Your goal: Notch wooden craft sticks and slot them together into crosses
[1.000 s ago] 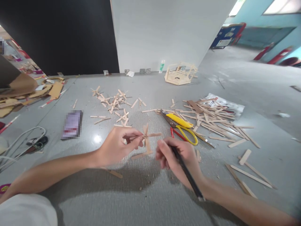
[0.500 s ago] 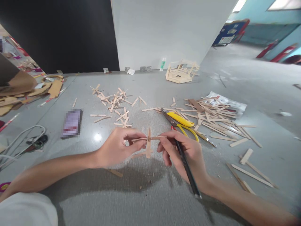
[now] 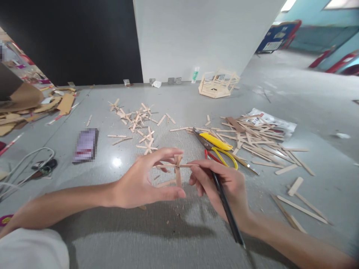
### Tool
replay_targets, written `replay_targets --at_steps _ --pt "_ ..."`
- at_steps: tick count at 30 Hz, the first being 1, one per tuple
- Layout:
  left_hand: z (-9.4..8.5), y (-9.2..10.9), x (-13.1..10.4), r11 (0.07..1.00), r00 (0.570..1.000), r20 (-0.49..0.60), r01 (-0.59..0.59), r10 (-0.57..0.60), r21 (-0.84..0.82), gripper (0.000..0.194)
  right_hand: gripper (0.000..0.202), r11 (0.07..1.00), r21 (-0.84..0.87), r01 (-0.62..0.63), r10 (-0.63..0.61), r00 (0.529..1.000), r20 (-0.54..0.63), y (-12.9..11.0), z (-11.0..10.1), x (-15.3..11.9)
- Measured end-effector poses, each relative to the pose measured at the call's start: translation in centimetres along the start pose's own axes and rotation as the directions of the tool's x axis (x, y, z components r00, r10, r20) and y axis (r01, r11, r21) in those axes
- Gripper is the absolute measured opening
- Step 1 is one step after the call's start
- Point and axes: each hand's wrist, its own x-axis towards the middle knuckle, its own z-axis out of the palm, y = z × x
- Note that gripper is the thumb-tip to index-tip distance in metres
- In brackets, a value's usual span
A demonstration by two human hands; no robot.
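Note:
A cross of flat wooden craft sticks [image 3: 177, 168] is held up just above the table, one arm sideways and one pointing toward me. My right hand [image 3: 221, 181] pinches the sideways arm's right end between thumb and forefinger. A black pen [image 3: 226, 205] also rests in that hand, slanting down to the right. Around the cross's left side, my left hand [image 3: 140, 175] is spread, thumb well apart from the fingers. Its fingertips are near the cross's far end; whether they touch it I cannot tell. Below the cross lies another craft stick [image 3: 167, 183].
Beyond my right hand lie yellow-handled pliers [image 3: 226, 151], a yellow utility knife [image 3: 215, 141] and a heap of craft sticks [image 3: 260, 140]. Several joined sticks [image 3: 137, 118] lie ahead. A stick frame [image 3: 215, 89] stands by the white panel [image 3: 193, 37]. A purple box [image 3: 85, 145] sits left.
My left hand has let go of the cross's left arm and spread its thumb and fingers apart. The cross has tilted slightly; my right hand still pinches it.

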Motion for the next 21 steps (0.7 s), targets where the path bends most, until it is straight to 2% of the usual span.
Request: replay_targets --at_steps 2,7,13,17,19,21 --pt "0.13 0.07 0.02 0.999 0.999 -0.001 0.035 -0.035 -0.013 0.061 0.024 1.000 -0.015 0.009 -0.009 1.000 0.018 0.10 -0.07 -0.09" --pt "0.33 0.11 0.13 0.995 0.997 0.018 0.069 -0.068 -0.065 0.042 0.024 0.999 -0.031 0.022 -0.021 0.999 0.037 0.16 -0.21 -0.18" --pt "0.28 0.01 0.21 0.971 0.994 0.052 0.107 -0.099 -0.214 0.045 0.027 1.000 0.010 -0.001 0.001 0.999 0.046 -0.10 -0.15 -0.23" --pt "0.00 0.04 0.34 0.930 0.981 0.138 0.172 -0.133 -0.324 0.041 0.032 0.999 0.032 0.003 -0.005 0.999 0.053 0.03 -0.18 -0.45" --pt "-0.15 0.02 0.39 0.904 0.971 0.192 0.207 -0.142 -0.375 0.049 0.035 1.000 0.027 0.001 -0.003 0.999 0.050 0.08 -0.20 -0.52" --pt "-0.19 -0.03 0.41 0.889 0.962 0.228 0.234 -0.152 -0.394 0.065 0.038 1.000 0.022 0.000 -0.001 0.999 0.052 0.08 -0.23 -0.53"
